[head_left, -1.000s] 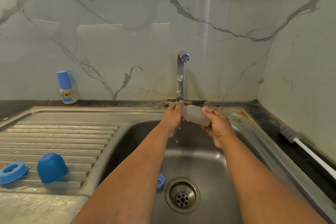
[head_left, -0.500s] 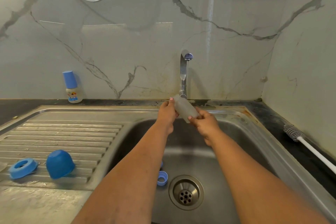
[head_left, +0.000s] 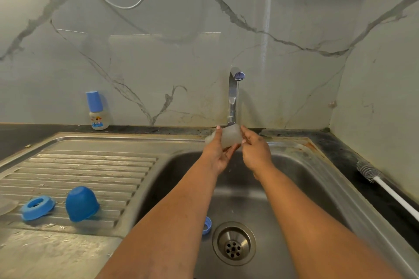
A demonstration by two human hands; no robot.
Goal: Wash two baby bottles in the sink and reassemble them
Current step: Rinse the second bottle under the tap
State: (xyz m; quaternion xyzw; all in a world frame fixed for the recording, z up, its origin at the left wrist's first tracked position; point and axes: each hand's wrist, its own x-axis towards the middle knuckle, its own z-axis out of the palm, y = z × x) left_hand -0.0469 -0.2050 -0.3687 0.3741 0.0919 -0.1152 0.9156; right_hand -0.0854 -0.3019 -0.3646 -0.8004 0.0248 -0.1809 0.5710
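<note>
Blue cap (head_left: 82,204) and blue ring (head_left: 37,207) on the steel-grey drainboard (head_left: 95,172); frosted whitish bottle (head_left: 230,137); white wall (head_left: 158,52) veined grey; black counter (head_left: 13,135); white-handled brush (head_left: 394,196).

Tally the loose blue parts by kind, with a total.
Dome cap: 1
Large ring, on the drainboard: 1
Small ring, in the basin: 1
Total: 3

Brushed steel sink (head_left: 322,172); frosted plastic bottle (head_left: 230,136); glossy marble wall (head_left: 181,63)
</note>
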